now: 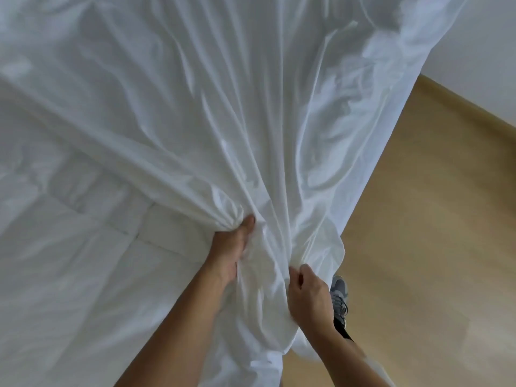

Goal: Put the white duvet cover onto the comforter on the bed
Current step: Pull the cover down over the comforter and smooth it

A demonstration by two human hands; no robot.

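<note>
Slippage is what you are risking here: your left hand [233, 248] is clutching a thick gather of the white duvet cover [223, 107], while your right hand [308, 296] is only pinching a thin fold in its curled fingers [301, 277]. A hard pull is likely tearing that fold free first and leaving the cloth skewed. You are also holding the two grips close together, so the far part is probably not spreading evenly; creases are fanning out from your hands rather than lying flat. The cover's near end is drooping between your arms toward the wooden floor [418, 219], just beside your shoe [339, 296], so you are running the chance of stepping on it or dragging it.

The cover is looking thin, slightly sheer and heavily creased, stretching away from you over the bed [33, 358] and hanging off its right edge. At the lower left, a quilted white layer, apparently the comforter [92, 208], is lying flat and uncovered on that side. Whether any of it is sitting inside the cover cannot be told.
</note>
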